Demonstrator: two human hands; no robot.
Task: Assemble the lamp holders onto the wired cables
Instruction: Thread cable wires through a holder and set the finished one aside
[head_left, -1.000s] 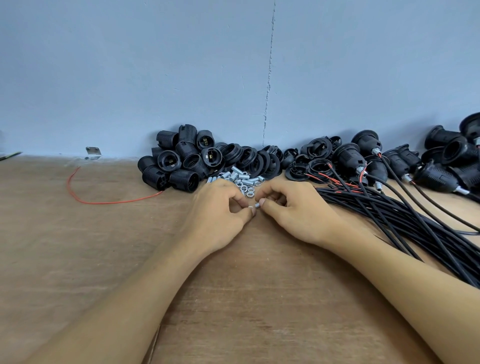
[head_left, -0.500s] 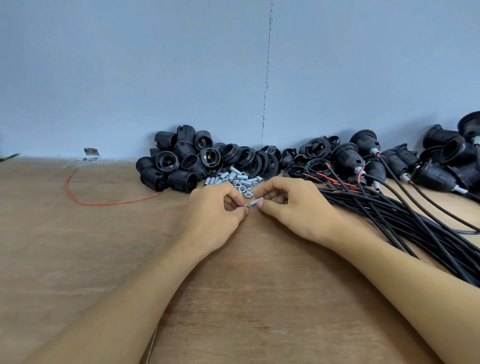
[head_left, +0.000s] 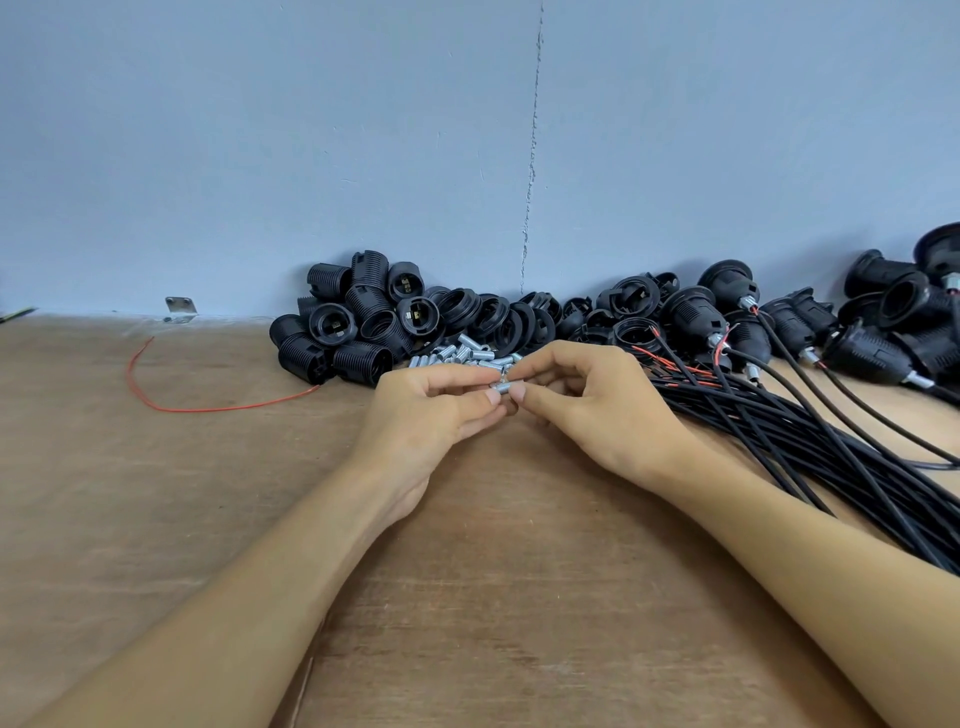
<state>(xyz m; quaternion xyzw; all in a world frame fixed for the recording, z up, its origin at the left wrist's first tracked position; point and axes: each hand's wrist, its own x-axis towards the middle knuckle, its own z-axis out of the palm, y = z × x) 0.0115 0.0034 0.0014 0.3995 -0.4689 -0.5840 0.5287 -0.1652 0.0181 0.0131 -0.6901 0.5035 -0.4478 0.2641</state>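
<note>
Small threaded metal tube (head_left: 505, 387) is pinched thumb-and-forefinger by both hands, left hand (head_left: 431, 415) and right hand (head_left: 597, 410) meeting on it just above the worktop (head_left: 467, 571); possibly a nut on its left end, too small to confirm. Loose pile of the same tubes (head_left: 462, 356) sits just behind at 12 o'clock, black lamp holders (head_left: 358, 322) heaped at 11 against the blue wall (head_left: 311, 130), threaded rings (head_left: 498, 317) beside them. Black cable bundle (head_left: 810, 447) fans out at 3 to 4 o'clock, wired holders (head_left: 878, 353) at 2; stray red wire (head_left: 208, 409) and metal bracket (head_left: 180, 307) at 9 to 10.
</note>
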